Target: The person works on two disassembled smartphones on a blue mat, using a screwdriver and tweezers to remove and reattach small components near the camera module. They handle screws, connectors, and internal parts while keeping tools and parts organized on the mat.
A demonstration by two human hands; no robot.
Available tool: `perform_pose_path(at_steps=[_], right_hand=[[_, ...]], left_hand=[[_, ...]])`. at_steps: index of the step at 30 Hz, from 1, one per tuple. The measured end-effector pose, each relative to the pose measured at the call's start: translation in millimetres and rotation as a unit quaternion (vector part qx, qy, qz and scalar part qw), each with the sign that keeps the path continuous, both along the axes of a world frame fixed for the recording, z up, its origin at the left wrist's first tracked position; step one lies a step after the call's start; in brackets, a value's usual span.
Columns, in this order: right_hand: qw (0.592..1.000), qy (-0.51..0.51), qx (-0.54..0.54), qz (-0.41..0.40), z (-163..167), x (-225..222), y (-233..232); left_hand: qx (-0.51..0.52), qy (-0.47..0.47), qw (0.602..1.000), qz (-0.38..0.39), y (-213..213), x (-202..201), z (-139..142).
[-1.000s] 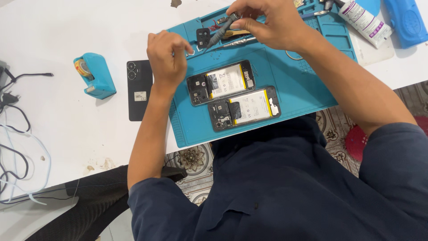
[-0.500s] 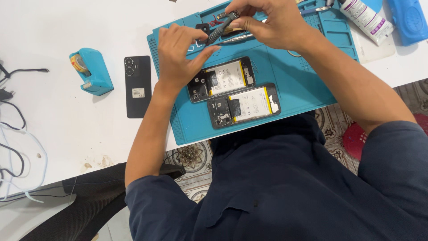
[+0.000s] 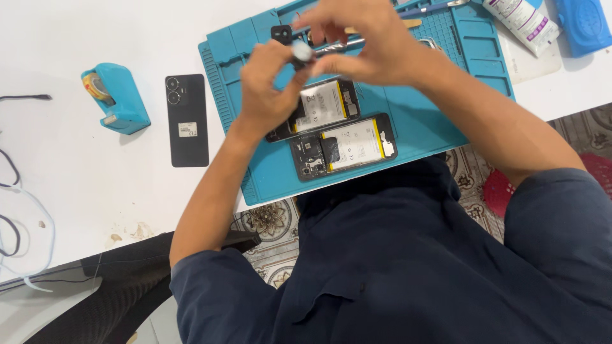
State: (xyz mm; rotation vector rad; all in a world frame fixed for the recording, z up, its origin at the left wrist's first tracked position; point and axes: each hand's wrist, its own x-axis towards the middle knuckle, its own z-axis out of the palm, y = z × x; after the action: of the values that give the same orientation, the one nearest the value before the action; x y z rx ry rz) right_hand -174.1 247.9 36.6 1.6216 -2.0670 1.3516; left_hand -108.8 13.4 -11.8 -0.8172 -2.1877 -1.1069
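Both hands meet above the far half of the blue silicone repair mat (image 3: pixel 421 121), which lies on the white table (image 3: pixel 95 185). The left hand (image 3: pixel 271 92) has its fingers curled together, pinching the pale end of a small grey cylindrical tool (image 3: pixel 301 52) — probably a screwdriver handle, though motion blur makes that hard to confirm. The right hand (image 3: pixel 370 44) is just beside it, touching it at the fingertips; its fingers are bent and drawn together over the same tool, but whether they actually grip it I cannot tell. A thin silver shaft (image 3: pixel 341 43) shows under the right hand, pointing toward the mat's far edge.

Directly below the hands, on the middle of the mat, lie two opened black phones side by side with their backs off. The farther opened phone (image 3: pixel 322 105) is partly covered by the left hand; the nearer opened phone (image 3: pixel 344 145) lies free, close to the mat's near edge, its white battery with a yellow strip showing.

Left of the mat, on the bare table, lies a black phone back cover with camera rings (image 3: pixel 187 120), and farther left again a small blue tape dispenser (image 3: pixel 116 97). Beyond the mat's right corner sit a white tube with purple print (image 3: pixel 517 18) and a blue oblong case (image 3: pixel 584 24). White and black cables (image 3: pixel 19 210) loop at the table's left edge, well apart from the mat.
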Motion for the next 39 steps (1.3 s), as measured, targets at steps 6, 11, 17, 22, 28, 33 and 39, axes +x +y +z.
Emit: perform_pose_path(at_steps=[6,11,17,22,28,33,39], right_hand=[[0.95,-0.036,0.283,-0.131,-16,-30,16],[0.943,0.005,0.312,-0.117,-32,-35,13],[0.944,-0.039,0.311,-0.106,-26,-36,13],[0.94,-0.14,0.294,-0.1,-22,-41,21],[0.926,-0.164,0.317,-0.121,-24,-44,28],[0.934,-0.158,0.308,-0.089,-26,-42,24],[0.933,-0.145,0.316,-0.087,-31,-40,19]], left_hand=[[0.109,-0.016,0.992,0.069,-25,-14,-6],[0.09,-0.005,0.993,0.081,-35,-23,-12],[0.072,-0.012,0.995,0.073,-38,-25,-16],[0.112,-0.117,0.986,0.037,-35,-21,-12],[-0.075,-0.019,0.996,0.036,-31,-14,3],[-0.139,0.005,0.99,0.013,-24,-21,-2],[-0.122,-0.073,0.99,0.002,-27,-26,-21]])
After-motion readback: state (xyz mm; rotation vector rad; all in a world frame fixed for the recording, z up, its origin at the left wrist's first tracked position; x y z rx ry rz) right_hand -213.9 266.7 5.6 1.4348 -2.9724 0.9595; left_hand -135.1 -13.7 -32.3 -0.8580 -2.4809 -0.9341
